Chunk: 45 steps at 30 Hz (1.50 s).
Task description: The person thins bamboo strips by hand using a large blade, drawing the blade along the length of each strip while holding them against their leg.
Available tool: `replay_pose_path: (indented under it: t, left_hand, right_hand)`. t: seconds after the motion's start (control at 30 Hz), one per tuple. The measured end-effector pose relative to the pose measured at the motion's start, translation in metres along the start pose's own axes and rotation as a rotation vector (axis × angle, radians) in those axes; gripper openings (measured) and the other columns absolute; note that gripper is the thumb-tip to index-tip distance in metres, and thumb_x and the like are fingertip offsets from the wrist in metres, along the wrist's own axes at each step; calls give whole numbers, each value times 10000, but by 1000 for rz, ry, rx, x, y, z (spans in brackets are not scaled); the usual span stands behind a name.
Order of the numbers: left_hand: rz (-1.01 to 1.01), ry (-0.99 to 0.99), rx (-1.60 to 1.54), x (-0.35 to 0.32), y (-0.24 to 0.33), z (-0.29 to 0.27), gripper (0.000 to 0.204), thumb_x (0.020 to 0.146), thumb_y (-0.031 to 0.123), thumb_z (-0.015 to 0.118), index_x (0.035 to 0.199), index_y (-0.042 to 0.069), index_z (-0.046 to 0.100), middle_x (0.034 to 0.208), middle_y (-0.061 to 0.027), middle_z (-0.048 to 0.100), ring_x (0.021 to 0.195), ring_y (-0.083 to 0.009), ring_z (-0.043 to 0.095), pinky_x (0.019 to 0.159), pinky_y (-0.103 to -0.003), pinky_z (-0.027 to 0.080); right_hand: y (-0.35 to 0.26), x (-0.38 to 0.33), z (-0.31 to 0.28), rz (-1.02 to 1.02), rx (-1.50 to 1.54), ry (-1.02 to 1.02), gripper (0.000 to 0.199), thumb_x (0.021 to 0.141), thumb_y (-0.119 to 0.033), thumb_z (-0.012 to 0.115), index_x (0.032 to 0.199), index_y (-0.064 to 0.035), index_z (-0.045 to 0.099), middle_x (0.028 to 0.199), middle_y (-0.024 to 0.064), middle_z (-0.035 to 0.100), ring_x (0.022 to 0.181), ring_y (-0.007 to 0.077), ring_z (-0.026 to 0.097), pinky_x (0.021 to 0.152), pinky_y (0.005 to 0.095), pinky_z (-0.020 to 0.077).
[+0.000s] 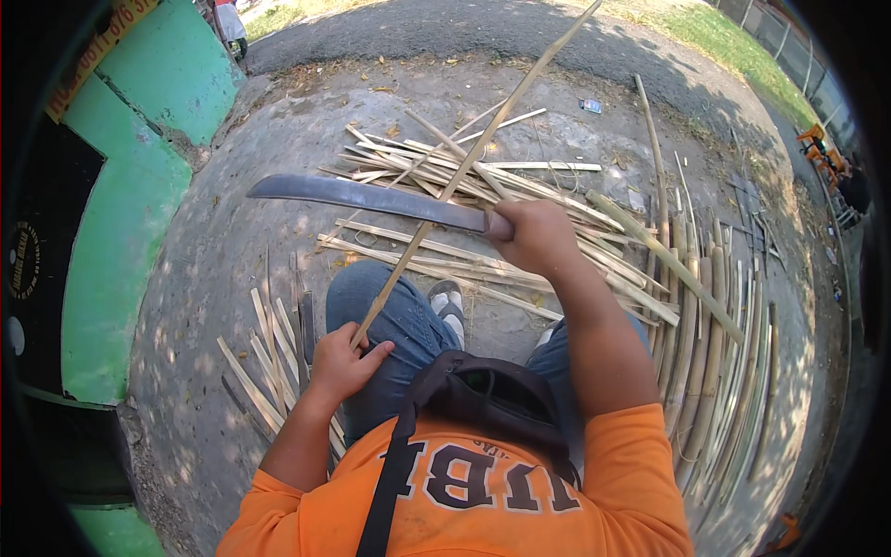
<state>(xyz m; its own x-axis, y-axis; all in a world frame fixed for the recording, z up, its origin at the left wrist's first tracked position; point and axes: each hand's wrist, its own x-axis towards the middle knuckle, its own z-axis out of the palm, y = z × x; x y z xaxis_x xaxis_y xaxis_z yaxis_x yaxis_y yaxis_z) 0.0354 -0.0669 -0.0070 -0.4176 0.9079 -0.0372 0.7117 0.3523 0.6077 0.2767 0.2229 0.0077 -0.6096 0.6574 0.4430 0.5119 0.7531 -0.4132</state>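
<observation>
Bamboo strip (464,167) running diagonally, lower centre to top centre; lower end gripped in left hand (342,367). Right hand (534,232) clamped on machete (367,198) handle, blade crossing strip, pointing frame-left. Split bamboo pile (557,251) on ground behind.

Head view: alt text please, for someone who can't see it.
The right hand holds a long machete against a thin bamboo strip gripped at its lower end by the left hand. Split bamboo strips lie on the concrete ground ahead.
</observation>
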Motion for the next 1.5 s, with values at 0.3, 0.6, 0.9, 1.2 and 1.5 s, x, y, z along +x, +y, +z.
replay_pose_path:
  t: [0.3,0.6,0.9,1.2,1.5]
  left_hand:
    - [-17,-6,37,-1,2,1,519,840,477,877,789,32,616,608,-115,581,557,-309,592,561,-411,464]
    - [57,33,41,0,1,2,448,823,380,894,798,33,611,594,-77,545,537,-241,543,544,-379,434]
    - [-24,-34,-15,1,-1,-4,443,853,395,864,784,30,623,604,-111,579,568,-304,603,565,-410,465]
    - [0,-6,-45,-3,-2,-3,438,838,363,876,771,28,601,587,-98,553,524,-264,554,536,-393,441]
    - [77,31,-11,-4,-1,0,419,834,338,877,776,25,604,595,-115,574,538,-285,586,542,-395,459]
  right_hand:
    - [-23,-1,5,-201,-95,-173,142,713,-197,762,813,-138,681,740,111,702,759,365,709,718,500,536]
    - [56,2,-28,346,-1,-30,282,890,-368,755,940,-91,743,860,214,734,836,452,705,778,533,568]
    - [3,4,-36,223,142,-329,271,859,-303,821,926,-52,744,810,188,717,769,386,689,713,452,528]
    - [27,1,-28,156,520,-576,246,826,-235,870,862,-54,708,713,7,635,726,144,626,672,363,492]
    - [70,-4,-26,564,1505,-405,205,921,-158,789,931,-74,603,588,-13,483,459,119,462,499,290,390]
